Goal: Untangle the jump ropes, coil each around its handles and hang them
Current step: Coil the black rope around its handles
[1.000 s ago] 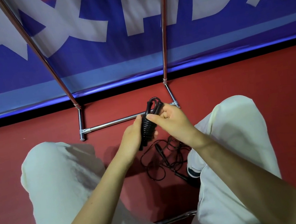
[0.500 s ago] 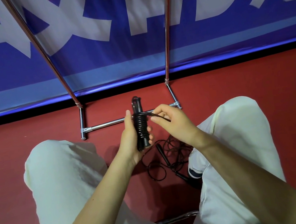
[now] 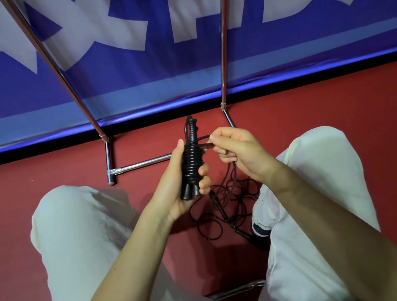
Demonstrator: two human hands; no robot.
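Behind the left hand point(image 3: 171, 182), unreadable white banner lettering point(image 3: 102, 28)

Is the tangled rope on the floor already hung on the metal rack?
No, the tangled rope lies loose on the red floor between the person's legs, below the wrapped handles in the left hand.

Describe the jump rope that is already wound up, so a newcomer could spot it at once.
Start at the chrome rack standing on the red floor before the blue banner. Just in front of its low crossbar, the left hand holds the coiled rope upright, with the right hand pinching its free end. Unlike the loose rope tangle below, its cord wraps tightly round paired black handles.
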